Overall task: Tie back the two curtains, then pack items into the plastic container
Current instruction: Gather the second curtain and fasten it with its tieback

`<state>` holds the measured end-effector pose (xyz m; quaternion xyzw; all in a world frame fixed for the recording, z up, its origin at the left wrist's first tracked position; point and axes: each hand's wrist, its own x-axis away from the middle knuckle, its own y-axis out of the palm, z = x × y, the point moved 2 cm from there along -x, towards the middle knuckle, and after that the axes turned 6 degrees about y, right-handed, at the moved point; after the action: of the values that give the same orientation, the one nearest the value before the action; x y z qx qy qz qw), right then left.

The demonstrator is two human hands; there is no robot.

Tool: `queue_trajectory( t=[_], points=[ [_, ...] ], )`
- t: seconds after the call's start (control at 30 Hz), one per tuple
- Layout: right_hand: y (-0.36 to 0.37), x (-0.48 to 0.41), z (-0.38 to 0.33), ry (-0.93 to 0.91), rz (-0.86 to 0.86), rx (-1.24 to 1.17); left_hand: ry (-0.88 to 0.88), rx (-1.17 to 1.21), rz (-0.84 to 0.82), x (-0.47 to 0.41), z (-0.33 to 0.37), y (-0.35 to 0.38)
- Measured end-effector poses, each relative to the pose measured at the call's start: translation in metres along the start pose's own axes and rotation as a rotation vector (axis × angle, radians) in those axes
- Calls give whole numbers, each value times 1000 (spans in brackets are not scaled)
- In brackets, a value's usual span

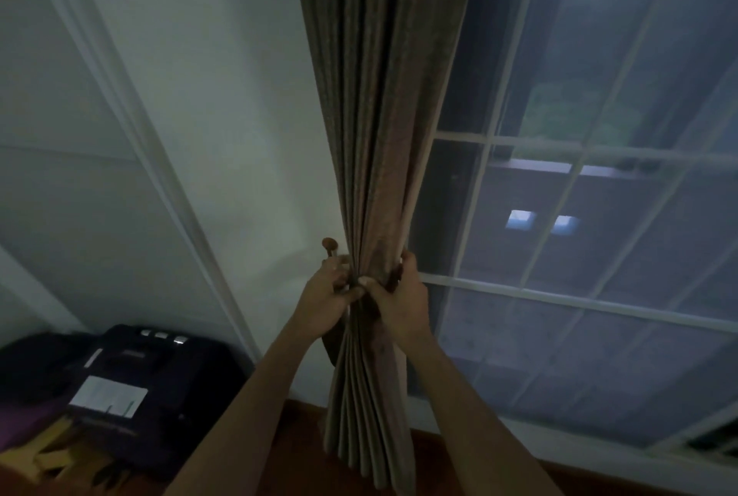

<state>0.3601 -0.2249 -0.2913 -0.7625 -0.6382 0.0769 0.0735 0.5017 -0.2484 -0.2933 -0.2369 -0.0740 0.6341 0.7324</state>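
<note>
Gathered curtain clamped at its waist by two hands, centre of the frame.

The left hand curls its fingers round the left side of the bunched cloth, just below a brown wall hook. The right hand grips the right side, over a dark tieback band. The window fills the right of the frame; a dark bag sits lower left.

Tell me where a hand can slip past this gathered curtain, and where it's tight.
Free: the bare wall between the curtain and the white moulding, above the hook knob; also right of the curtain, in front of the window. Crowded: the curtain's waist, where the left hand and right hand grip it beside the knob.
</note>
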Motion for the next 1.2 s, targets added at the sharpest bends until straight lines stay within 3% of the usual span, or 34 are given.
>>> queue_trajectory(
  t=[0.17,0.27,0.43,0.57,0.73,0.87,1.07,1.2],
  points=[
    [7,3,3,-2,4,77,-112,366,243,6,-22,-14],
    [6,3,2,14,18,57,-189,221,329,-3,-46,-21],
    [2,0,0,12,20,66,-403,-106,183,-32,-93,-11],
    [-2,-1,-2,0,12,80,-390,-105,27,-40,-104,5],
    [-8,-8,-7,9,-20,122,-457,-47,55,-18,-105,8],
    [-11,-10,-12,4,-34,174,-381,-112,0,22,-82,-9],
    [-9,-5,-15,10,-21,186,-453,218,119,73,-44,-17],
    [-5,2,-15,13,-24,187,-575,878,243,82,-20,-6]
  ],
)
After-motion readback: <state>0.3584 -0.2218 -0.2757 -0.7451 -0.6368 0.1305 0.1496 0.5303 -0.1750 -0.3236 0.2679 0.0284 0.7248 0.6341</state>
